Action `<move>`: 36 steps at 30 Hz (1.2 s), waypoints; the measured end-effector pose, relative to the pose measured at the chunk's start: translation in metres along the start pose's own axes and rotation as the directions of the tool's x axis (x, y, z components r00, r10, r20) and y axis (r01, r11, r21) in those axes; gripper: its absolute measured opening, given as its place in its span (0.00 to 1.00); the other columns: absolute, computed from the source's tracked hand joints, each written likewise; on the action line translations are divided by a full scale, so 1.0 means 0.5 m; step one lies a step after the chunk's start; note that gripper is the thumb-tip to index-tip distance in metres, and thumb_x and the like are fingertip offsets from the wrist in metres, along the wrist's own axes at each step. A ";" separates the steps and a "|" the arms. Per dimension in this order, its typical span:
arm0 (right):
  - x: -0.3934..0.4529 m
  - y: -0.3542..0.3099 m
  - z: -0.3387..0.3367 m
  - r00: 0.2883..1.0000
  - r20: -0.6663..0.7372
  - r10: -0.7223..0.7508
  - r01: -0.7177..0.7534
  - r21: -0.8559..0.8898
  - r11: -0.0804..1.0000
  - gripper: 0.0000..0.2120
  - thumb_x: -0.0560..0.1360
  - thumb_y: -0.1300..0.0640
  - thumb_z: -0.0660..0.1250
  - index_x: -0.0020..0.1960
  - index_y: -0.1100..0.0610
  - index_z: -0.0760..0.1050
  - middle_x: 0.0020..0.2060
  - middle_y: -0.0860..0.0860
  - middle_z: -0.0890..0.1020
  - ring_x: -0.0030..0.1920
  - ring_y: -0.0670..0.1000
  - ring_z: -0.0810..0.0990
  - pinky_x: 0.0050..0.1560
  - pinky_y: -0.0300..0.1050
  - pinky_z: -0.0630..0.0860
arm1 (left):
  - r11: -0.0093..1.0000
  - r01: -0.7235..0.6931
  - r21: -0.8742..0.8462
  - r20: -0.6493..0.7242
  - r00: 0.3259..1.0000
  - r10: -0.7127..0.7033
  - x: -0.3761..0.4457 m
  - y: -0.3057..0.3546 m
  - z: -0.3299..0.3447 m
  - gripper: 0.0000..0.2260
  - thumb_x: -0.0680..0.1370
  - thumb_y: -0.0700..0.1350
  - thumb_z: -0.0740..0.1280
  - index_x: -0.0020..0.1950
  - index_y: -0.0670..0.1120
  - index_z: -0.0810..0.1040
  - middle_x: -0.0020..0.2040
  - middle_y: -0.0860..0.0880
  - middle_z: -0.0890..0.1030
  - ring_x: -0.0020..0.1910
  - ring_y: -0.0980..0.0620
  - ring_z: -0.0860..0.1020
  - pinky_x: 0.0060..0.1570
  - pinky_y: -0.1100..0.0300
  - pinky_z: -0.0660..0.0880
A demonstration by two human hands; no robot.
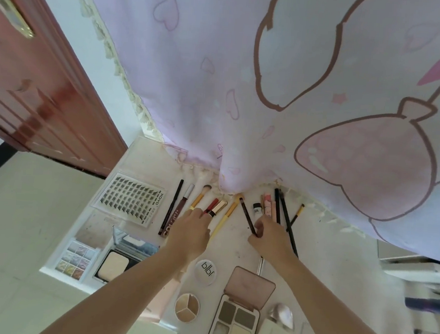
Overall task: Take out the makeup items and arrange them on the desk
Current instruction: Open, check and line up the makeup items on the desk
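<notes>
- Head view is being filled across its upper half by a pink printed curtain (248, 76), whose hem is brushing the far ends of the tools; anything being set down is best kept clear of that hem.
- Across the middle and lower frame, the pale desk (235, 250) is already being covered with makeup: a lash tray (131, 199) at centre left, palettes and compacts lower down.
- Left of centre, the left hand (190, 233) is being held over the brush row, fingers curled round a red-and-gold lipstick (216, 207); it is best laid parallel to the neighbouring yellow brush (223, 217), not across it.
- Right of centre, the right hand (267, 236) is being closed in a pinch on a thin dark pencil (246, 214), its tip pointing towards the curtain.
- Judged from the layout, the row is being straightened; the pencil should be eased into the bare gap just beside the small white tube (256, 210), without the black sticks (284, 215) to the right being nudged.
</notes>
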State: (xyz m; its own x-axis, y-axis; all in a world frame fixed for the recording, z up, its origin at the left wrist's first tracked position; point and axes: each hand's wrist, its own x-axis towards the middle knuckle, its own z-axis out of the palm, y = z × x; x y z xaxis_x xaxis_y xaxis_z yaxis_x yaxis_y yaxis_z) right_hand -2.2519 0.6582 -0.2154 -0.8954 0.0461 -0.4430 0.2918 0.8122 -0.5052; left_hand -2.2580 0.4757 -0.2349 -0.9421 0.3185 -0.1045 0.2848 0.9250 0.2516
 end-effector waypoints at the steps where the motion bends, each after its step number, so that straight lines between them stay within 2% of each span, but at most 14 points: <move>1: -0.010 0.004 -0.018 0.999 -0.015 -0.039 0.039 0.017 0.999 0.10 0.73 0.61 0.64 0.54 0.62 0.73 0.44 0.55 0.78 0.43 0.50 0.74 0.42 0.40 0.70 | 0.997 -0.076 -0.026 -0.054 0.996 0.074 0.003 0.008 -0.011 0.14 0.64 0.42 0.76 0.47 0.41 0.79 0.43 0.46 0.80 0.42 0.44 0.80 0.33 0.57 0.76; 2: -0.023 0.007 -0.038 0.996 -0.028 -0.082 0.083 0.032 0.996 0.08 0.73 0.61 0.64 0.52 0.61 0.75 0.45 0.55 0.80 0.42 0.50 0.75 0.42 0.36 0.70 | 0.990 -0.143 -0.011 -0.055 0.988 0.142 0.010 0.017 -0.015 0.18 0.57 0.42 0.80 0.44 0.42 0.80 0.39 0.47 0.81 0.36 0.46 0.81 0.28 0.59 0.76; 4: -0.053 0.013 -0.080 0.988 -0.041 -0.151 0.154 0.073 0.985 0.04 0.73 0.63 0.65 0.47 0.58 0.76 0.40 0.51 0.78 0.39 0.47 0.75 0.38 0.27 0.69 | 0.961 -0.275 -0.002 -0.153 0.950 0.272 0.029 0.040 -0.019 0.24 0.52 0.46 0.82 0.45 0.43 0.81 0.40 0.46 0.82 0.36 0.47 0.82 0.31 0.59 0.78; 6: -0.088 0.015 -0.121 0.977 -0.067 -0.200 0.206 0.100 0.973 0.07 0.73 0.64 0.65 0.40 0.54 0.73 0.34 0.46 0.76 0.34 0.42 0.75 0.36 0.27 0.71 | 0.918 -0.396 0.032 -0.245 0.887 0.391 0.042 0.079 -0.049 0.22 0.56 0.49 0.80 0.46 0.44 0.81 0.42 0.47 0.83 0.38 0.49 0.83 0.35 0.59 0.79; 8: -0.125 0.019 -0.158 0.972 -0.122 -0.199 0.220 0.196 0.956 0.12 0.72 0.66 0.66 0.35 0.53 0.71 0.25 0.43 0.77 0.27 0.40 0.76 0.30 0.28 0.71 | 0.864 -0.503 0.039 -0.290 0.821 0.491 0.047 0.120 -0.072 0.09 0.66 0.51 0.71 0.41 0.47 0.81 0.36 0.52 0.81 0.33 0.54 0.81 0.32 0.64 0.77; 10: -0.160 0.030 -0.192 0.966 -0.184 -0.182 0.229 0.278 0.933 0.13 0.73 0.66 0.66 0.34 0.52 0.72 0.19 0.42 0.76 0.21 0.40 0.74 0.26 0.29 0.70 | 0.825 -0.563 0.049 -0.309 0.777 0.548 0.050 0.151 -0.086 0.10 0.70 0.49 0.60 0.36 0.49 0.80 0.30 0.54 0.79 0.27 0.58 0.78 0.26 0.70 0.72; 15: -0.228 0.071 -0.246 0.926 -0.341 -0.163 0.289 0.359 0.888 0.17 0.74 0.69 0.61 0.39 0.47 0.73 0.27 0.44 0.78 0.21 0.41 0.74 0.24 0.30 0.71 | 0.769 -0.635 0.078 -0.392 0.690 0.609 0.054 0.202 -0.114 0.13 0.71 0.46 0.57 0.39 0.47 0.81 0.30 0.54 0.79 0.25 0.58 0.77 0.24 0.69 0.75; 19: -0.261 0.080 -0.245 0.913 -0.367 -0.176 0.313 0.358 0.880 0.16 0.76 0.70 0.56 0.41 0.50 0.68 0.31 0.47 0.78 0.24 0.43 0.76 0.27 0.33 0.72 | 0.670 -0.734 0.112 -0.415 0.578 0.703 0.049 0.261 -0.147 0.07 0.71 0.43 0.60 0.43 0.48 0.77 0.31 0.54 0.79 0.27 0.57 0.77 0.25 0.67 0.75; 23: -0.284 0.084 -0.262 0.903 -0.385 -0.191 0.324 0.316 0.892 0.13 0.78 0.67 0.55 0.39 0.53 0.66 0.27 0.46 0.79 0.22 0.45 0.73 0.26 0.34 0.70 | 0.619 -0.769 0.161 -0.460 0.496 0.737 0.042 0.309 -0.174 0.12 0.82 0.47 0.46 0.46 0.50 0.67 0.28 0.55 0.76 0.24 0.57 0.74 0.21 0.67 0.70; 25: -0.294 0.088 -0.271 0.907 -0.369 -0.202 0.304 0.241 0.922 0.14 0.78 0.65 0.55 0.37 0.51 0.66 0.26 0.45 0.78 0.20 0.42 0.72 0.25 0.31 0.68 | 0.623 -0.758 0.194 -0.462 0.490 0.739 0.043 0.313 -0.176 0.17 0.83 0.49 0.40 0.45 0.50 0.66 0.27 0.54 0.75 0.22 0.57 0.73 0.19 0.67 0.68; 29: -0.302 0.094 -0.272 0.926 -0.314 -0.209 0.264 0.145 0.954 0.15 0.79 0.62 0.55 0.35 0.50 0.67 0.26 0.44 0.77 0.20 0.41 0.72 0.27 0.28 0.67 | 0.618 -0.751 0.233 -0.401 0.505 0.764 0.039 0.309 -0.169 0.18 0.82 0.51 0.38 0.43 0.51 0.65 0.23 0.54 0.73 0.19 0.57 0.70 0.15 0.68 0.64; 32: -0.302 0.102 -0.259 0.937 -0.287 -0.199 0.245 0.135 0.960 0.15 0.79 0.61 0.55 0.36 0.50 0.67 0.27 0.46 0.77 0.20 0.41 0.72 0.28 0.28 0.67 | 0.617 -0.753 0.228 -0.346 0.530 0.774 0.041 0.298 -0.154 0.14 0.82 0.50 0.44 0.42 0.53 0.66 0.22 0.54 0.71 0.17 0.58 0.69 0.15 0.68 0.60; 34: -0.299 0.108 -0.248 0.947 -0.260 -0.187 0.228 0.137 0.964 0.15 0.79 0.61 0.54 0.36 0.49 0.67 0.28 0.46 0.77 0.20 0.41 0.72 0.28 0.28 0.67 | 0.608 -0.778 0.160 -0.306 0.546 0.780 0.036 0.299 -0.148 0.09 0.77 0.50 0.53 0.41 0.53 0.70 0.23 0.54 0.72 0.19 0.58 0.71 0.15 0.68 0.64; 36: -0.296 0.119 -0.239 0.960 -0.229 -0.159 0.195 0.147 0.970 0.15 0.79 0.60 0.55 0.36 0.48 0.67 0.28 0.45 0.77 0.21 0.40 0.72 0.29 0.29 0.68 | 0.629 -0.773 0.080 -0.162 0.613 0.773 0.022 0.311 -0.151 0.11 0.78 0.49 0.54 0.46 0.49 0.75 0.33 0.53 0.77 0.30 0.56 0.77 0.27 0.63 0.75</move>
State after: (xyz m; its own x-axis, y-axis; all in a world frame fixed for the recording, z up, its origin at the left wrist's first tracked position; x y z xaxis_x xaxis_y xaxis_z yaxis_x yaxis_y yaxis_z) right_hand -2.1424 0.7691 -0.0912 -0.9832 0.0481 -0.1759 0.1574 0.7109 -0.6854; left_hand -2.2373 0.6072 -0.1245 -0.3856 0.8769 0.2869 0.9217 0.3522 0.1623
